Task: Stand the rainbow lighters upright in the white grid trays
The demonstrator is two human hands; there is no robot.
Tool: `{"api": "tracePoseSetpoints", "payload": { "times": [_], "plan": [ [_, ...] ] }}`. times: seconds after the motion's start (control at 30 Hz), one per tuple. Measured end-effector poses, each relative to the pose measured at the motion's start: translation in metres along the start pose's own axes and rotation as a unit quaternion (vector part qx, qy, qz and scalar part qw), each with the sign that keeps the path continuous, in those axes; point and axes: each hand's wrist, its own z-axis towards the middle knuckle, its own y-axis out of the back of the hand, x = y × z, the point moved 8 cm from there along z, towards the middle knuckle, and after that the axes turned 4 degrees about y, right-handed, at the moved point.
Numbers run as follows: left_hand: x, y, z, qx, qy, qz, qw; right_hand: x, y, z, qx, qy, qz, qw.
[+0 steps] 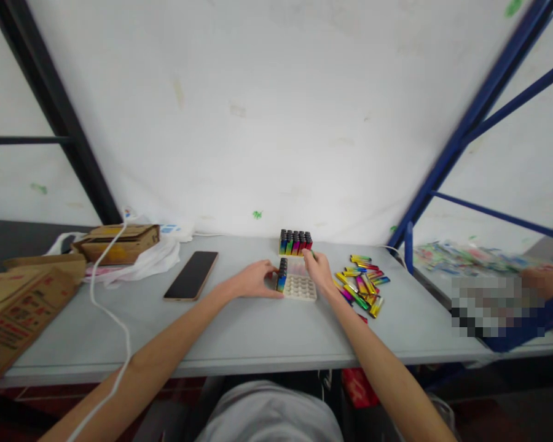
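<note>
A white tray (301, 288) with round holes lies on the grey table (239, 331). Upright rainbow-coloured lighters (295, 243) fill its far row, and a few more (282, 274) stand along its left side. My left hand (254, 280) rests against the tray's left edge, fingers curled beside those lighters. My right hand (319, 268) is over the tray's right side, fingers pinched on a lighter near the far row. A loose pile of lighters (362, 283) lies just right of my right hand.
A black phone (192, 275) lies left of the tray. Cardboard boxes (120, 242) and a white cable (108, 307) occupy the left end. Blue frame bars (461, 141) rise at the right. Another person's hand (541, 282) is at the far right.
</note>
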Motion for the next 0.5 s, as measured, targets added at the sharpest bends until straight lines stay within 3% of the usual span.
{"api": "tracePoseSetpoints", "payload": {
  "times": [0.37,0.5],
  "plan": [
    [-0.002,-0.001,0.0,0.011,0.007,0.006,1.0,0.018,-0.003,-0.007,0.021,0.081,-0.051,0.995],
    [-0.001,-0.002,0.0,0.018,0.008,0.006,1.0,0.016,-0.007,-0.009,0.091,0.076,-0.035,0.992]
  ]
}}
